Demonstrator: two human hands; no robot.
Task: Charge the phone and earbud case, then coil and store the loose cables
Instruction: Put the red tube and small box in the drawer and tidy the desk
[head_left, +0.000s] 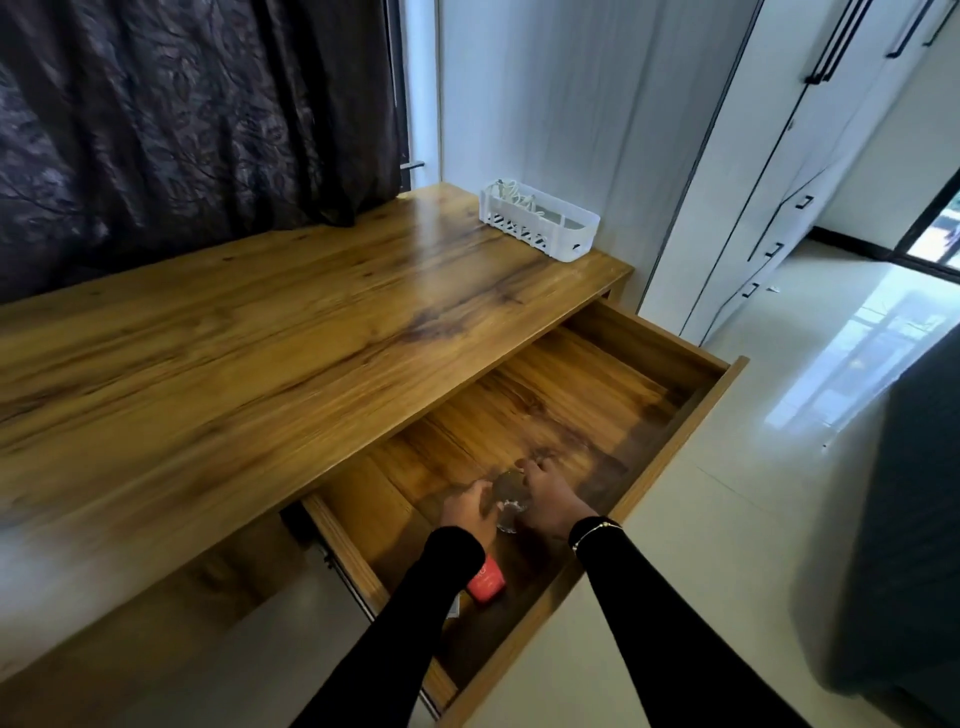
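Black sleeves, two, reach into one open drawer (691, 415). One red item (486, 580) lies nearest, partly covered by the left sleeve. Left hand (467, 506) and right hand (548, 496) both curl round one blurred, translucent bundle (510, 500); contents unidentifiable. Farther back, one white basket (540, 221) holding pale cables (514, 195) sits on the tabletop (260, 322)

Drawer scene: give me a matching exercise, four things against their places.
Things:
1. white basket
2. red item
3. both hands, left and right
4. dark curtain

Places:
A. behind the desk
B. desktop's far right corner
C. in the open drawer, on a small clear object
D. drawer's near end, beside the left sleeve

Pairs: 1-B, 2-D, 3-C, 4-A
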